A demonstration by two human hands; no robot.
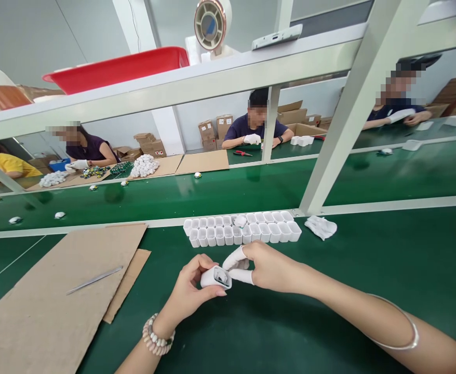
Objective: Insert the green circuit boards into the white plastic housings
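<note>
My left hand point(191, 291) pinches a small white plastic housing point(216, 277) with an open end that shows dark parts inside, just above the green table. My right hand point(265, 266), with white finger cots on two fingers, is curled against the housing's open end, its covered fingertips touching it. Just beyond both hands, two rows of the same white housings point(243, 231) stand upright on the table edge.
Cardboard sheets point(56, 291) lie at the left with metal tweezers point(94, 280) on them. A white glove point(320, 226) lies right of the rows. A green conveyor belt point(212, 192) carries small parts. Several other people work at the far side. A red tray point(119, 67) sits on the overhead shelf.
</note>
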